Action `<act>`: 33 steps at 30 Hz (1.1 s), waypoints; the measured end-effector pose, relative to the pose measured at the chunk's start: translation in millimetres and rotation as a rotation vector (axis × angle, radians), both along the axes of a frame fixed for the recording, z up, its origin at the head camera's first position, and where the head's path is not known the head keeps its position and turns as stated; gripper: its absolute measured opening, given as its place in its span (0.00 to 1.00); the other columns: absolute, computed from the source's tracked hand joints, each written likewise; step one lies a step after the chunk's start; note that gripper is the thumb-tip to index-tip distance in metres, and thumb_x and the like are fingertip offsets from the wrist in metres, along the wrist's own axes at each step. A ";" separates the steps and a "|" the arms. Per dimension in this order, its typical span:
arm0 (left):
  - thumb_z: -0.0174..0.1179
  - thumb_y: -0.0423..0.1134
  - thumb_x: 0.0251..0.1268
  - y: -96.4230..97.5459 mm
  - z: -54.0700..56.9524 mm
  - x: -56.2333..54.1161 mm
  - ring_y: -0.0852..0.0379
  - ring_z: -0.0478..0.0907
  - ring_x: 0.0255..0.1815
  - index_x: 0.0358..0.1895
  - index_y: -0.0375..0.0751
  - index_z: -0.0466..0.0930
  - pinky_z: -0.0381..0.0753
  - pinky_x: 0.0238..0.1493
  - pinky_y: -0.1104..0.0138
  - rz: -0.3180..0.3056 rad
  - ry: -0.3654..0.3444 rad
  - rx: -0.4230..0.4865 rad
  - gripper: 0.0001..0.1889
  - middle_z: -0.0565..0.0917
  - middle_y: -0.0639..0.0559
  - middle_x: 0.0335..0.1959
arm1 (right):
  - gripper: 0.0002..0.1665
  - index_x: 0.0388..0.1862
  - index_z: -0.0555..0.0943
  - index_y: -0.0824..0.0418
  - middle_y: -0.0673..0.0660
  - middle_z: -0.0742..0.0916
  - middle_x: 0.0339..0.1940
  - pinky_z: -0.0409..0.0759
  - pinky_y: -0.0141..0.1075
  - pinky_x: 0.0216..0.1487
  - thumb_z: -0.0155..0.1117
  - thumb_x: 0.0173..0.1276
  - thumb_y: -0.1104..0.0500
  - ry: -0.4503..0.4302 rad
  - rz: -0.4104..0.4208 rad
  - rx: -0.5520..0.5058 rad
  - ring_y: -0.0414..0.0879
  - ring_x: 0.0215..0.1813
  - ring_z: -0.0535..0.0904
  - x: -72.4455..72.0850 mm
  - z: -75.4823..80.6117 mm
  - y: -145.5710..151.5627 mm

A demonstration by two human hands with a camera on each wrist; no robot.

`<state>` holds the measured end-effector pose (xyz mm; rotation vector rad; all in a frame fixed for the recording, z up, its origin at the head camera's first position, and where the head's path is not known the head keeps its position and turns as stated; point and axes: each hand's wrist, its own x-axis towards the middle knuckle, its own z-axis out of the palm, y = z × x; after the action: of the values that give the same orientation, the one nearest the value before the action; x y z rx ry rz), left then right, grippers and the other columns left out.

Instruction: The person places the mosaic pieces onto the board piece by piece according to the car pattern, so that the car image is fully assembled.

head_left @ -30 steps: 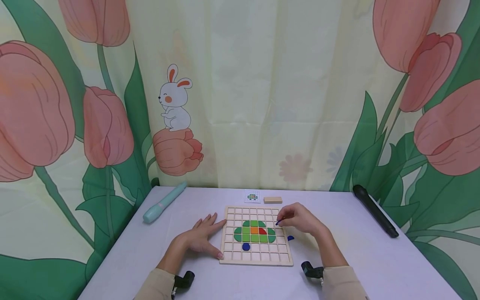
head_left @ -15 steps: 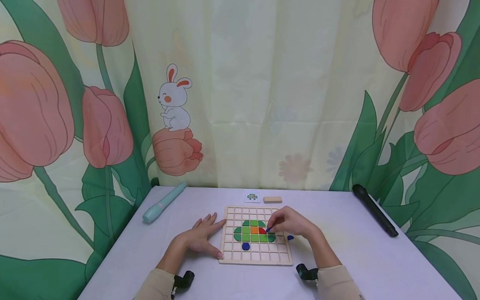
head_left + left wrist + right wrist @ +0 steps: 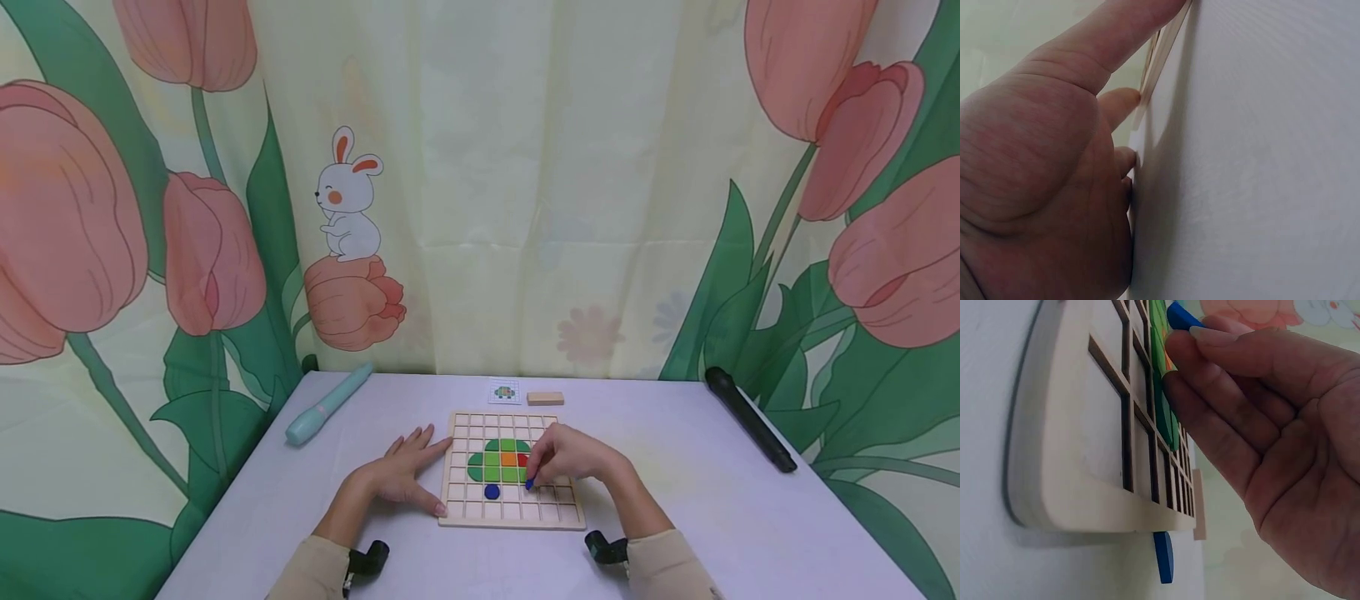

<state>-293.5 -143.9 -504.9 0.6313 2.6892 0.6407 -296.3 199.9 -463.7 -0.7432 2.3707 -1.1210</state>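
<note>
A square wooden grid board [image 3: 461, 522] lies on the table between the hands. Green, light green, orange and red tiles [image 3: 507, 474] fill cells in its middle, and a round blue shape [image 3: 492, 492] sits below them at the left. The left hand [image 3: 405, 475] lies flat with fingers spread, thumb on the board's near left corner and index finger at its left edge. Over the right part of the board, the right hand [image 3: 566, 454] pinches a small blue tile [image 3: 1185, 317] between thumb and fingertips, close above the cells under the green tiles. Its fingers hide some tiles.
Another blue tile [image 3: 1163, 557] lies on the table beside the board's right edge. Behind the board are a small pattern card [image 3: 504, 392] and a wooden block [image 3: 545, 399]. A teal stick-shaped object [image 3: 328, 406] lies at left, a black one [image 3: 750, 421] at right.
The right hand has moved left and nearer from the board's right edge, carrying the blue tile to just below the green tiles. The left hand has stayed still.
</note>
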 end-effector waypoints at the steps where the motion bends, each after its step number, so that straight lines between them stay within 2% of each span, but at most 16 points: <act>1: 0.75 0.73 0.42 -0.1 -0.2 0.0 0.40 0.37 0.89 0.84 0.61 0.56 0.37 0.85 0.40 -0.001 0.000 0.001 0.62 0.45 0.42 0.88 | 0.04 0.33 0.92 0.60 0.54 0.93 0.34 0.84 0.34 0.43 0.76 0.62 0.68 0.001 0.000 0.013 0.45 0.36 0.83 0.8 0.3 -1.3; 6: 0.75 0.73 0.42 -0.2 -0.4 0.2 0.41 0.37 0.89 0.84 0.60 0.56 0.37 0.85 0.40 -0.003 -0.001 0.001 0.62 0.46 0.42 0.88 | 0.06 0.32 0.92 0.58 0.54 0.92 0.34 0.83 0.34 0.42 0.77 0.61 0.68 0.032 0.002 0.056 0.44 0.36 0.82 4.1 2.3 -5.5; 13: 0.75 0.72 0.42 0.7 1.2 1.4 0.41 0.37 0.89 0.84 0.60 0.57 0.37 0.85 0.40 0.002 -0.008 0.007 0.62 0.46 0.42 0.88 | 0.10 0.29 0.92 0.52 0.46 0.90 0.31 0.84 0.33 0.40 0.78 0.60 0.68 0.105 0.006 0.137 0.42 0.34 0.82 7.3 1.8 -13.1; 17: 0.76 0.72 0.42 0.7 1.8 1.9 0.40 0.37 0.88 0.84 0.59 0.57 0.37 0.85 0.40 -0.002 -0.006 0.013 0.62 0.46 0.41 0.87 | 0.10 0.29 0.92 0.53 0.46 0.90 0.29 0.83 0.32 0.38 0.77 0.60 0.69 0.135 0.024 0.163 0.40 0.33 0.81 9.0 0.8 -18.2; 25: 0.75 0.73 0.42 0.7 2.0 1.6 0.41 0.37 0.89 0.84 0.60 0.56 0.37 0.85 0.40 -0.001 -0.011 0.007 0.62 0.46 0.42 0.88 | 0.09 0.28 0.92 0.58 0.51 0.91 0.28 0.80 0.30 0.32 0.76 0.59 0.72 0.133 0.045 0.150 0.39 0.30 0.79 12.1 3.1 -21.8; 33: 0.75 0.73 0.42 0.6 2.4 1.9 0.40 0.37 0.89 0.84 0.60 0.57 0.37 0.85 0.40 -0.002 -0.004 0.004 0.62 0.46 0.41 0.87 | 0.10 0.28 0.92 0.57 0.53 0.91 0.30 0.81 0.31 0.35 0.76 0.59 0.72 0.126 0.043 0.151 0.41 0.32 0.80 10.8 2.4 -22.5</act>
<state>-291.6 -143.3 -502.5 0.6331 2.6835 0.6464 -285.5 177.4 -461.3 -0.8296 2.4980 -0.8897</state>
